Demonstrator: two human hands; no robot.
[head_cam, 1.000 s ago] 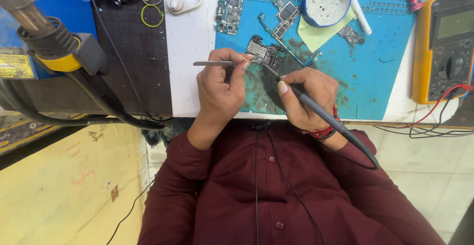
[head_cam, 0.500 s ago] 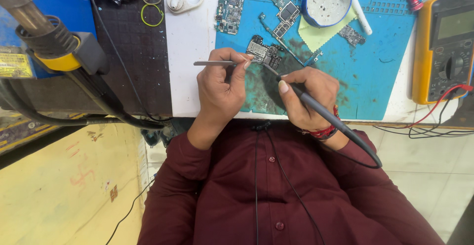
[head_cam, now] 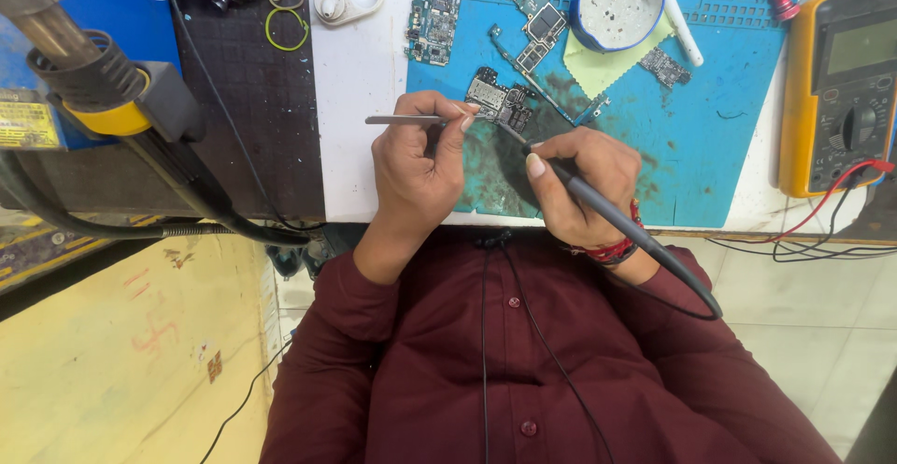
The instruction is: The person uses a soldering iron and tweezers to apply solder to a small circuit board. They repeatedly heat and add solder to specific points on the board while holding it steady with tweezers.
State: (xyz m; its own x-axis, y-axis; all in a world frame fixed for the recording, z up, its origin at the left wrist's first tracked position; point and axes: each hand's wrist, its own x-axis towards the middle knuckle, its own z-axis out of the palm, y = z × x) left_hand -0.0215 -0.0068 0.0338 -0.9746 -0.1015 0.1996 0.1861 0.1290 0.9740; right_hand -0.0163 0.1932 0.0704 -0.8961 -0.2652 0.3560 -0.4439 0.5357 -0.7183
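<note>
Two hands over one blue mat (head_cam: 710, 137), left hand (head_cam: 416, 160) pinching one pair of tweezers (head_cam: 406, 120) lying level left to right, right hand (head_cam: 579, 188) gripping one soldering iron (head_cam: 598, 207), tip aimed upper left at one board (head_cam: 500, 101) at centre top, three more boards beyond.

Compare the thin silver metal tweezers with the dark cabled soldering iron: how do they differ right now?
The thin silver metal tweezers are in the left hand; the dark cabled soldering iron is in the right hand. The tweezers lie roughly level, the iron slants down toward the person. The tweezers have no cable, the iron trails one. Both point at the small dark circuit board on the blue work mat.
</note>
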